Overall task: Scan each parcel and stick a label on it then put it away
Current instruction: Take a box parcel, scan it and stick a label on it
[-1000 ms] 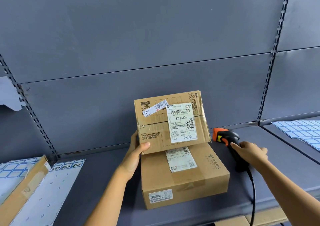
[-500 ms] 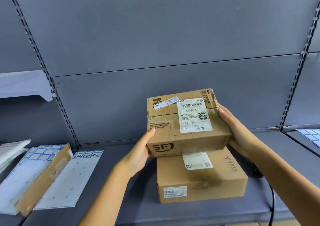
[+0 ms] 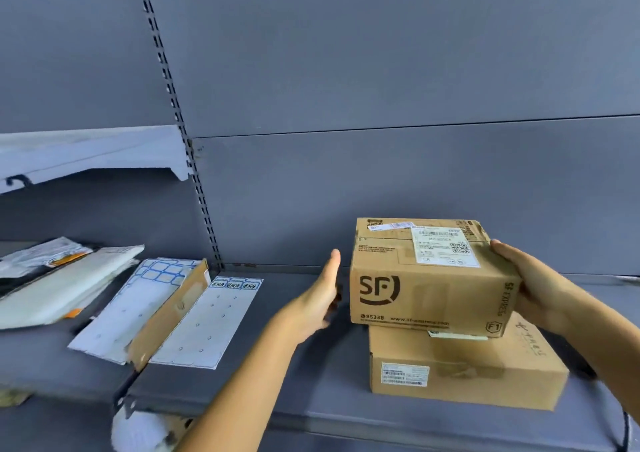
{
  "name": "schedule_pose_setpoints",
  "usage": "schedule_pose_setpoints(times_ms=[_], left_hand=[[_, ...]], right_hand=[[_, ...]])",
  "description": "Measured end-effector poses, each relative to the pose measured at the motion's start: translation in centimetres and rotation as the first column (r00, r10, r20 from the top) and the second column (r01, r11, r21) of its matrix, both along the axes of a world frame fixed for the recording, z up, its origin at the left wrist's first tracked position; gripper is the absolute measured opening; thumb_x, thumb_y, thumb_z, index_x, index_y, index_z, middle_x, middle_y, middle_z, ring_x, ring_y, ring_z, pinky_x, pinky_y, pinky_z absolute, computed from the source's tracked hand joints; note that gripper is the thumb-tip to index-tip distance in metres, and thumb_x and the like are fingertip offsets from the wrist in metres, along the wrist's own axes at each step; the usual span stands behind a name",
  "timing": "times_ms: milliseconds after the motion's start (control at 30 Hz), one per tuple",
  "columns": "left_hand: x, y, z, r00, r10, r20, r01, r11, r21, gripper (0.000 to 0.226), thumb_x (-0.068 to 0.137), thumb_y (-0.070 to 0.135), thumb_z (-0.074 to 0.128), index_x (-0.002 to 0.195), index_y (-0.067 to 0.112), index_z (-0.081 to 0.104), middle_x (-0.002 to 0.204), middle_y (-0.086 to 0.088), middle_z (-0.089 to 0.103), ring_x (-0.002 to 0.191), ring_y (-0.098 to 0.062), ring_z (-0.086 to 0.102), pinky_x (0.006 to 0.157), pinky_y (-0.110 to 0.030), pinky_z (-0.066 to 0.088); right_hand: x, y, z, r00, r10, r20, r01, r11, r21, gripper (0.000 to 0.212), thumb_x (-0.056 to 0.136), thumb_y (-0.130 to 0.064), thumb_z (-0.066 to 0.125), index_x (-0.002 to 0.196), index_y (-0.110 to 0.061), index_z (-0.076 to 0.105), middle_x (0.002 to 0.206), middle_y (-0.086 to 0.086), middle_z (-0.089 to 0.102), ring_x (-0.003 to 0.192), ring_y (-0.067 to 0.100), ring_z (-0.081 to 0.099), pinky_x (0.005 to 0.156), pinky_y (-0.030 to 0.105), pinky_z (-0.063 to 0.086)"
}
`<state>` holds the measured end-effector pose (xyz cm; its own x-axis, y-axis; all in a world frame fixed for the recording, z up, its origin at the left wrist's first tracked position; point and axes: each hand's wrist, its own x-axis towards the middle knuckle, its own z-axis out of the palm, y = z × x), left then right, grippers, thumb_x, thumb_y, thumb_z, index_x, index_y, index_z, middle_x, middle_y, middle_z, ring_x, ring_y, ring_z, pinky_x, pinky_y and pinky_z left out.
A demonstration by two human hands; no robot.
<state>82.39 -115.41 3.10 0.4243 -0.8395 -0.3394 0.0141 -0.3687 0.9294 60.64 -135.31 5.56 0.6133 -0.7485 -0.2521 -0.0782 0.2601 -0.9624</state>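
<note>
Now, parcel (image 3: 429, 292) between hands (image 3: 313, 307) (image 3: 540, 288)

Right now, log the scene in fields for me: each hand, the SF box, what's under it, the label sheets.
left hand: open, just left of the SF box, not touching
right hand: grips the SF box's right end
SF box: shipping label on top; over the lower box, contact unclear
lower box: flat on the shelf
label sheets: on the shelf, further left
</note>
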Motion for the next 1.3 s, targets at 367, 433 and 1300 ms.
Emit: schedule_pose_setpoints(times_ms=[367, 433, 1300], left_hand=[[11.4, 12.4, -7.7, 0.558, -0.004, 0.830, -0.519, 0.779, 0.352, 0.044, 0.098, 0.042, 0.032, 0.129, 0.013, 0.043, 0.142, -0.009, 0.042, 0.130, -0.027, 0.037, 0.106, -0.039, 0.030], [11.1, 12.5, -8.9, 0.526, -0.095, 0.845, -0.503, 0.766, 0.400, 0.055, 0.097, 0.048, 0.029, 0.140, 0.015, 0.031, 0.153, -0.009, 0.024, 0.140, -0.028, 0.021, 0.114, -0.046, 0.018], [9.8, 13.6, -7.8, 0.563, -0.280, 0.778, -0.370, 0.756, 0.540, 0.072, 0.087, 0.064, 0.033, 0.142, 0.018, 0.018, 0.158, -0.015, -0.009, 0.145, -0.031, -0.016, 0.116, -0.051, -0.009]], right_hand=[[5.9, 13.8, 5.3, 0.953, 0.083, 0.292, 0.277, 0.157, -0.948, 0.030, 0.088, -0.026, 0.048, 0.115, -0.015, 0.056, 0.116, -0.010, 0.046, 0.115, 0.008, 0.036, 0.098, 0.015, 0.027], [8.7, 17.6, 3.0, 0.935, 0.316, 0.163, 0.154, 0.052, -0.987, 0.023, 0.086, -0.024, 0.050, 0.103, -0.013, 0.062, 0.108, -0.005, 0.057, 0.107, 0.013, 0.045, 0.097, 0.023, 0.034], [23.7, 20.6, -12.1, 0.676, 0.250, -0.693, -0.736, 0.172, -0.655, 0.046, 0.103, -0.035, 0.026, 0.148, -0.024, 0.028, 0.157, -0.013, 0.019, 0.146, 0.011, 0.004, 0.115, 0.046, -0.003]])
